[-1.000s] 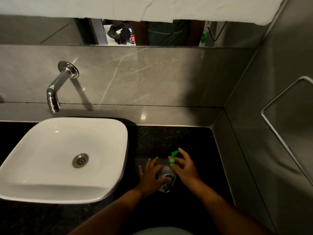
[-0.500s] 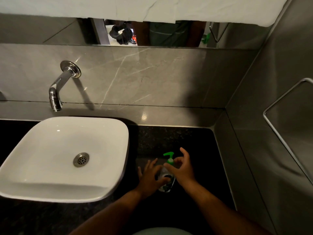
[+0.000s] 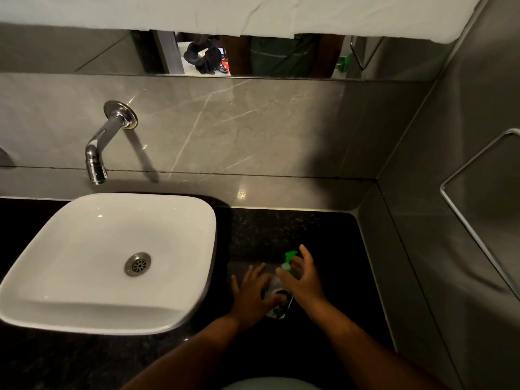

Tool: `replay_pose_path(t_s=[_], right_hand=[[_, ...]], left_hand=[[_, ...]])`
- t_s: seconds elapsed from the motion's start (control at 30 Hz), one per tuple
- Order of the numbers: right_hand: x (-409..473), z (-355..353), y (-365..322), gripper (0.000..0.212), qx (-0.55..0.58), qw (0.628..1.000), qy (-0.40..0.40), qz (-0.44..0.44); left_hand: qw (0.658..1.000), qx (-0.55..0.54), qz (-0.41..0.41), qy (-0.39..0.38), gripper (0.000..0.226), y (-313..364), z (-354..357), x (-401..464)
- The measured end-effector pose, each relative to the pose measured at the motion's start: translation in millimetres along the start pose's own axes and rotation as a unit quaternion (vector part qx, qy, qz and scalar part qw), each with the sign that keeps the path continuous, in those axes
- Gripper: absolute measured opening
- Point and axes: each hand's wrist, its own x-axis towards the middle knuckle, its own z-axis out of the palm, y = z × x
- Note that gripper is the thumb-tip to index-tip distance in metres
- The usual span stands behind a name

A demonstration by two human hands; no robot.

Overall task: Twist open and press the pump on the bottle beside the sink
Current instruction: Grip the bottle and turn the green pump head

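Dark speckled stone bench [image 3: 281, 229], grey marble-look tiled walls, mirror strip up top. White square basin [image 3: 56, 277] sits on the bench at left, chrome wall spout [image 3: 98, 153] above it, wire towel rail [image 3: 472, 220] on the right wall. Bottle [image 3: 277, 304] stands upright on the bench just right of the basin, between both hands. Left hand [image 3: 253, 294] grip wraps the bottle body from the left, thumb across its front. Right hand [image 3: 304, 280] grip is half-closed, fingertips pinching the neck just under the green pump [image 3: 289, 256]; nozzle points away from the person.
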Motion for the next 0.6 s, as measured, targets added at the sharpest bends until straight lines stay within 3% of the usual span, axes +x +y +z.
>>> replay_pose_path(t_s=[0.1, 0.27, 0.43, 0.6], right_hand=[[-1.1, -2.7, 1.0, 0.076, 0.030, 0.999, -0.021, -0.001], [-1.2, -2.0, -3.3, 0.083, -0.038, 0.998, 0.039, -0.024], [2.3, 0.2, 1.7, 0.079, 0.021, 1.000, -0.020, -0.004], [0.8, -4.1, -0.5, 0.078, -0.038, 0.999, 0.030, -0.019]], left_hand=[[1.000, 0.002, -0.007, 0.012, 0.062, -5.9, 3.1, 2.8], [1.000, -0.009, -0.002, 0.019, 0.071, -8.2, 8.7, 5.7], [0.999, 0.001, -0.024, 0.031, 0.067, -7.9, 6.2, 6.6], [0.999, -0.006, -0.024, 0.023, 0.064, -3.9, 5.4, 4.5]])
